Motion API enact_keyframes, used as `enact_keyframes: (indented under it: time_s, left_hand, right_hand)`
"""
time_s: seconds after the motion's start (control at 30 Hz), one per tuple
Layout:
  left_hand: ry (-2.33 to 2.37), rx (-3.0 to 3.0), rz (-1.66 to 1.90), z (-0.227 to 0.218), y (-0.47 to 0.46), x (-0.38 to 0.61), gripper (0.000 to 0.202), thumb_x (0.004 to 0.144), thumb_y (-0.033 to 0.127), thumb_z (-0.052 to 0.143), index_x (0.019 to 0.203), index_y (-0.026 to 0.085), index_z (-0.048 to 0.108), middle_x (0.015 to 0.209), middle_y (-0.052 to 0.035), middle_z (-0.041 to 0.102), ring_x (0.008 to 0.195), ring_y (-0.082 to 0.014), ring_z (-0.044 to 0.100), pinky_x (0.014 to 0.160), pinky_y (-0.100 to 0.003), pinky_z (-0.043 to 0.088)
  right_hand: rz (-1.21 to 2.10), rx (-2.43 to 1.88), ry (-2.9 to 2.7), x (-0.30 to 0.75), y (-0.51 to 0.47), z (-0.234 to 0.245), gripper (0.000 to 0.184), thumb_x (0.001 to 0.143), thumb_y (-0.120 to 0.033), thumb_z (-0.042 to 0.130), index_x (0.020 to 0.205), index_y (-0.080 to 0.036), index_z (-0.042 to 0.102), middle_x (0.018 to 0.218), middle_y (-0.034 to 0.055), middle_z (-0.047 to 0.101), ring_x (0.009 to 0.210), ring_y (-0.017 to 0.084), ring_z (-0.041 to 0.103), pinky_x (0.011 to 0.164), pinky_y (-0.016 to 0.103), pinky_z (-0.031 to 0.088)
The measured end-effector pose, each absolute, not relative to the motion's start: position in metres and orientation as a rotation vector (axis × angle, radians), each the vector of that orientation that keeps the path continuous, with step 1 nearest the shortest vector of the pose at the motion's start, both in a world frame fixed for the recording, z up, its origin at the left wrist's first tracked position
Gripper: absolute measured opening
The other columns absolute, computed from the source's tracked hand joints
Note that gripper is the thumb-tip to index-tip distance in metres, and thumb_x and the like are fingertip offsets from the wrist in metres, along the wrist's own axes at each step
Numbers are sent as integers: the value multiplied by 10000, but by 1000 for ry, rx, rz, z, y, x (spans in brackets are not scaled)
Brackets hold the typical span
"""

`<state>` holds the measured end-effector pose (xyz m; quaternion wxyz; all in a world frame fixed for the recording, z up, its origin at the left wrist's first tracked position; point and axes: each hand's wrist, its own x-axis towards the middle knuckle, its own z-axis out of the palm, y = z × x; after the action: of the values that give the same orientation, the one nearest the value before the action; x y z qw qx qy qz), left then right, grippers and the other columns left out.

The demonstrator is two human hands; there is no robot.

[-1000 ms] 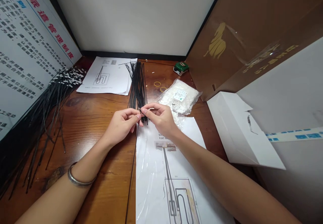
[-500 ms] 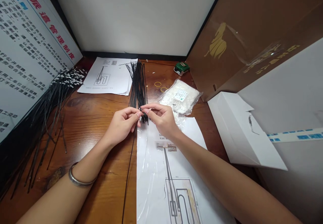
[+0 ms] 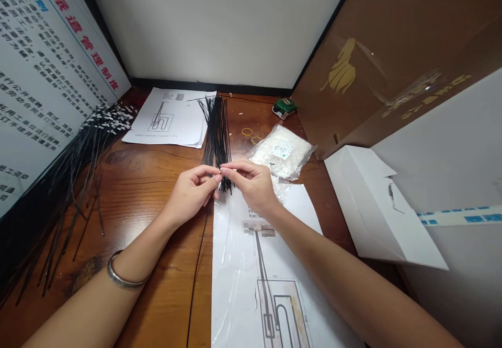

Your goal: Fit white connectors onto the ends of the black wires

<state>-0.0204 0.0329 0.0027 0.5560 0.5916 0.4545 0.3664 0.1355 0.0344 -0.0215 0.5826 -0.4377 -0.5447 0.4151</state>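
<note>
My left hand (image 3: 193,192) and my right hand (image 3: 253,185) meet fingertip to fingertip in the middle of the view. Both are closed in a pinch, thumb against forefinger. Whatever is between the fingertips is tiny and mostly covered, so I cannot make it out. Just behind the fingers lies a bundle of thin black wires (image 3: 216,128), its near ends showing under my right fingertips. Beyond my right hand is a clear plastic bag of small white pieces (image 3: 276,154). A printed drawing sheet (image 3: 235,264) under a clear cover lies beneath my right forearm.
Many black wires with white ends (image 3: 105,120) are heaped along the left board. Other drawing sheets (image 3: 164,123) lie at the back. A green tape measure (image 3: 284,107) and yellow rubber bands (image 3: 247,131) sit back right. A brown carton (image 3: 372,50) and white box (image 3: 364,201) stand at right.
The view has shifted slightly. My fingertips have drawn closer together, and the small dark bit seen between them before is now mostly covered.
</note>
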Motion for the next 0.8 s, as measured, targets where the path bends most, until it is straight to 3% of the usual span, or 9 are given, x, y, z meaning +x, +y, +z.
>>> enact_keyframes:
  time_s: [0.43, 0.8]
  left_hand:
    - [1056, 1341, 897, 5, 32, -19, 227, 811, 378, 624, 834, 152, 622, 518, 35, 567, 402, -65, 400, 402, -195, 282]
    - [1060, 1317, 889, 3, 32, -20, 241, 830, 378, 607, 736, 169, 530, 544, 30, 586, 379, -55, 376, 385, -193, 258]
  right_hand:
    - [1042, -1019, -1291, 136, 32, -19, 110, 747, -301, 698, 785, -209, 745, 792, 32, 679, 578, 103, 527, 477, 254, 399]
    - [1096, -1081, -1241, 136, 32, -17, 129, 736, -317, 709, 779, -200, 743, 705, 27, 661, 574, 116, 535, 442, 251, 381]
